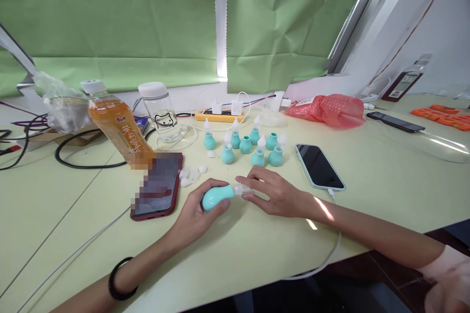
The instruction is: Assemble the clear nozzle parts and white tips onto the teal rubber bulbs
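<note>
My left hand (200, 208) is wrapped round a teal rubber bulb (217, 197), which lies tilted sideways just above the table. From the bulb's neck a clear nozzle tip (240, 189) points to the right. The thumb and fingers of my right hand (271, 190) are closed on that nozzle tip. Beyond my hands stands a group of several similar teal bulbs. Most, like the front one (258, 157), carry a translucent pointed nozzle; the middle bulb (246, 145) and another bulb (271, 141) have open necks. Small white pieces (188, 176) lie left of the group.
A red-cased phone (161, 190) and an orange drink bottle (119, 127) are on the left, beside a clear cup (159, 115). On the right lies a phone (319, 166) on a cable. Behind are a yellow power strip (219, 116) and red bubble wrap (326, 110).
</note>
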### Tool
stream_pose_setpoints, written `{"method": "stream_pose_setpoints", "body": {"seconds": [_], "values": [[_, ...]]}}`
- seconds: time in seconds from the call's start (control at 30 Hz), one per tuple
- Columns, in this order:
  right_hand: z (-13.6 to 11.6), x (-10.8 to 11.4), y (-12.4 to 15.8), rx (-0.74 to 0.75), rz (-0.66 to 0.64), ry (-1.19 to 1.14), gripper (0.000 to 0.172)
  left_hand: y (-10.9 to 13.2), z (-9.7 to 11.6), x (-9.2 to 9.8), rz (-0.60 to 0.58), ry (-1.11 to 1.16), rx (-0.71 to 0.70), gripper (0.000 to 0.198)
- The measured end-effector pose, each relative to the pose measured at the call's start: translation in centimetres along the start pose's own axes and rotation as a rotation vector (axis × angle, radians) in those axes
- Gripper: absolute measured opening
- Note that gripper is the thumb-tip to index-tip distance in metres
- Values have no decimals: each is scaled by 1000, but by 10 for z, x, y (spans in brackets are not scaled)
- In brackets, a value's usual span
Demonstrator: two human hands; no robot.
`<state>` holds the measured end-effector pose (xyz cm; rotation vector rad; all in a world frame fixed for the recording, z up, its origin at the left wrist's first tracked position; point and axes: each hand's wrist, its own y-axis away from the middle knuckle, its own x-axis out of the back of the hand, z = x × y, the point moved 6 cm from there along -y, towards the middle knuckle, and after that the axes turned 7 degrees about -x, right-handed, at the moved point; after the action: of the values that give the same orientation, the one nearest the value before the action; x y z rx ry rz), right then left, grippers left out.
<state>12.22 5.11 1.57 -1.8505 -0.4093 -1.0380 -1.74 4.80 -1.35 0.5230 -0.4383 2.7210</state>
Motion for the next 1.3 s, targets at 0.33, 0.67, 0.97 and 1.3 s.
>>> {"method": "stream_pose_setpoints", "body": {"seconds": [0.33,0.67,0.97,1.3], "values": [[-8,-1,-3,84,-290,144,28,-1,-8,-10,-163,296,116,25],[-11,-10,1,52,-380,79,28,-1,-2,-8,-49,-52,9,23],[-6,-11,-4,-169,-463,-362,18,1,9,-10,-57,-324,-189,22],[2,-36,2,-364,-749,-748,35,8,20,-8,-47,-423,-297,23]]}}
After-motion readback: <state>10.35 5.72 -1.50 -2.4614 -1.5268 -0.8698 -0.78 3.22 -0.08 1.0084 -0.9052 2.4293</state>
